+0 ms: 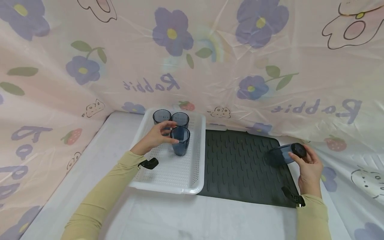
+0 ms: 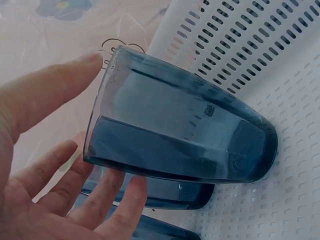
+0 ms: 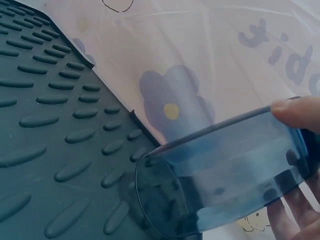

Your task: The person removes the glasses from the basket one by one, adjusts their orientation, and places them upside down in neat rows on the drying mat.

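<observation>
In the head view my left hand (image 1: 158,136) is beside the rim of a blue-tinted glass (image 1: 180,141) that stands upright in a white perforated basket (image 1: 159,185). The left wrist view shows the thumb and fingers spread at the mouth of this glass (image 2: 180,120), not curled tightly round it. Behind it are two more blue glasses (image 1: 162,115) in the basket. On the far right, my right hand (image 1: 310,170) grips another blue glass (image 1: 285,154) near its dark base. That glass is tipped over, its mouth facing left and low over the dark mat.
The dark ridged mat (image 1: 240,166) lies against the basket's right side on a white-covered table (image 1: 156,216). A flower-and-rabbit printed sheet (image 1: 207,66) rises close behind the basket and mat, and along both sides.
</observation>
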`<state>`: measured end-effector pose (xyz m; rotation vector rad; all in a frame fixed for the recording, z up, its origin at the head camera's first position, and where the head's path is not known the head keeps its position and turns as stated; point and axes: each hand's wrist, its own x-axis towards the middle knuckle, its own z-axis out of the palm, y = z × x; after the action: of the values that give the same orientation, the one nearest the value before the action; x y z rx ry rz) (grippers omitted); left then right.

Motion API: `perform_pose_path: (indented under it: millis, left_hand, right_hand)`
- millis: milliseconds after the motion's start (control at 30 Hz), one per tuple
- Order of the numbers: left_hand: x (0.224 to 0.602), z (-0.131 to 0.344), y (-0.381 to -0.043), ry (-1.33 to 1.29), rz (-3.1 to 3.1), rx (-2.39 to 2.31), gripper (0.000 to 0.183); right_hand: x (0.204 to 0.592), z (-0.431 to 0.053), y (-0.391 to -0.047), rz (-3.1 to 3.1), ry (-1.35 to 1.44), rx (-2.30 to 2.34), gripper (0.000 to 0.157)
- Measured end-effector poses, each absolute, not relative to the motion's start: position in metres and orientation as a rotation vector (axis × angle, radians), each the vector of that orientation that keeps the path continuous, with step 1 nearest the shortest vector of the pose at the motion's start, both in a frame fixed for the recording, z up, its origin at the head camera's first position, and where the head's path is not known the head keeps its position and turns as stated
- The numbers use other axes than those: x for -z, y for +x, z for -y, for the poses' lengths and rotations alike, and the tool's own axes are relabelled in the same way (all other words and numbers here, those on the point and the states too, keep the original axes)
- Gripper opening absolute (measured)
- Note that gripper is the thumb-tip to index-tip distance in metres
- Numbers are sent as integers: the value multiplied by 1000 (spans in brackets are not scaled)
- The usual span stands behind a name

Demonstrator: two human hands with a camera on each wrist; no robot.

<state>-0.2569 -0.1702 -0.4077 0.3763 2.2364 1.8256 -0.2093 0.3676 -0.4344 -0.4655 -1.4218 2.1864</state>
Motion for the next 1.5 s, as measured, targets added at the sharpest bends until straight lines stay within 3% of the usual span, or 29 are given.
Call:
perform_pose_path:
  millis: [767,1067,1300,1500]
  left_hand:
    - [403,171,-253,353,-2266,-1792,72]
    - [403,169,-252,355,-2259,-1780,74]
    - [382,164,-240,364,-2252,-1762,70]
    - [403,166,-253,362,-2253,-1782,73]
  right_hand:
    - [432,-368,-211,1766,-572,-1997,72]
    - [434,-364,-209,1867,-478,-2004,70]
    - [440,-367,-209,1889,-404,-2047,74]
    - [443,-373,-207,1798,-201,-2220,71]
